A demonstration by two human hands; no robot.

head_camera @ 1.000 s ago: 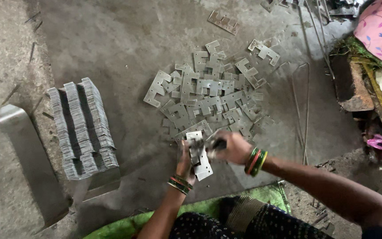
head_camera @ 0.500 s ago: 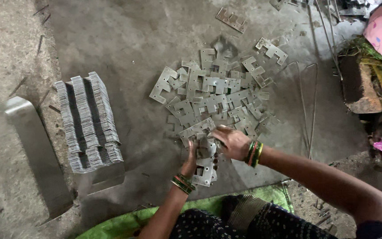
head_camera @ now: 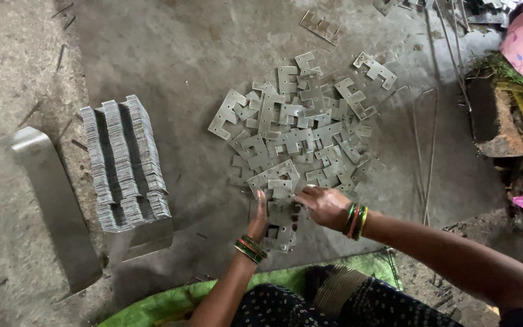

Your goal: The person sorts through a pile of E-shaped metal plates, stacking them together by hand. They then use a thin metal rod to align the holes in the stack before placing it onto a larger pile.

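You hold a small stack of flat metal plates (head_camera: 281, 227) upright on the concrete floor (head_camera: 171, 48) just in front of your knees, at the near edge of the loose pile of plates (head_camera: 304, 130). Your left hand (head_camera: 259, 213) is curled against the stack's left side, fingers closed on its edge, while your right hand (head_camera: 327, 206) rests partly open across its top right, fingertips on the topmost plate; how tightly it grips, I cannot tell. To do this well, keep the notched edges of the plates lined up, steady the stack with your left hand, and let your right hand tap each new plate flush before taking another, since an uneven plate will likely tip the rest. The loose pile holds several dozen plates, overlapping too much for an exact count, with one long plate (head_camera: 319, 26) lying apart at the far side. To your left stands one finished block of stacked plates (head_camera: 125, 160), set on edge in three rows, and beyond it a single bent metal sheet (head_camera: 52, 203) lies on the floor. A few thin metal rods (head_camera: 429, 145) lie to the right of the pile. You wear bangles on both wrists.
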